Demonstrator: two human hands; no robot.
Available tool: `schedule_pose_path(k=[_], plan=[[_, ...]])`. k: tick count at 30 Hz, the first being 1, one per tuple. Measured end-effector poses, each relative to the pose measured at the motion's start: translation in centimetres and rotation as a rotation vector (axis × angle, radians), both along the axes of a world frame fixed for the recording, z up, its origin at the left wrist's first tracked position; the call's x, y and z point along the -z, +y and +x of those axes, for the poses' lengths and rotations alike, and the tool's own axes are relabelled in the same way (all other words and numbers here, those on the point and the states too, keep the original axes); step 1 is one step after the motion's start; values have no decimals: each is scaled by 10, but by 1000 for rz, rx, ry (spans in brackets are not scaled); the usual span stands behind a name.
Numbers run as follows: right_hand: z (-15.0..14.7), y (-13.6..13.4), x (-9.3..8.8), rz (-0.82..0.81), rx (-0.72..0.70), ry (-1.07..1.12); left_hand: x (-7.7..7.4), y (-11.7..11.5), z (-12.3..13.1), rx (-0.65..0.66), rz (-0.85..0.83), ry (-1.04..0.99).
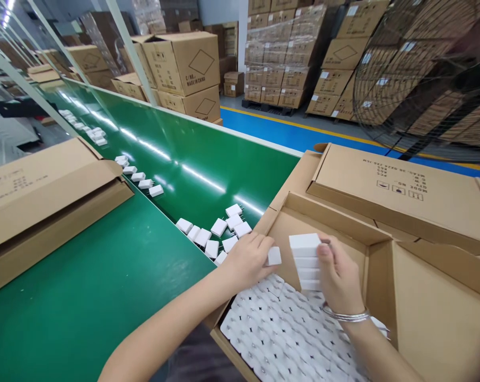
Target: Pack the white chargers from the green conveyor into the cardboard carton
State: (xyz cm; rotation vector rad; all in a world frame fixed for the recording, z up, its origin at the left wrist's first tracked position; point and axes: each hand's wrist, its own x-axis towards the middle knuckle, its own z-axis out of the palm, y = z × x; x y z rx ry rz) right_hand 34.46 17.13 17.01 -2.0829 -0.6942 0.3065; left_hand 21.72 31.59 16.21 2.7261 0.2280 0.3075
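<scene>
My left hand (245, 260) is closed on one small white charger plug (273, 255), held at the near left wall of an open cardboard box (373, 239). My right hand (337, 276) grips a stack of several white plugs (306, 261) inside the box, thumb on the top one. A silver bracelet sits on my right wrist. The box floor (279, 329) is packed with rows of the same white plugs. A loose cluster of white plugs (218, 233) lies on the green belt just left of my left hand.
The green conveyor belt (104, 286) runs away to the far left, with more white plugs (140, 178) in a line. A flat cardboard carton (36, 196) lies at left. A large fan (426, 79) stands at right. Stacked cartons (184, 63) fill the background.
</scene>
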Motion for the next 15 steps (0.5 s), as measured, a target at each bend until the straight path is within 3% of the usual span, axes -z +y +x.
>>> schedule_pose_path(k=[4,8,15], plan=[[-8,4,12,-266,-128,-205,-17,4,11,-5,28,237],[-15,9,27,-492,-338,-332,-27,10,17,107,40,410],[-13,4,22,-553,-567,-343,-33,10,32,112,26,478]])
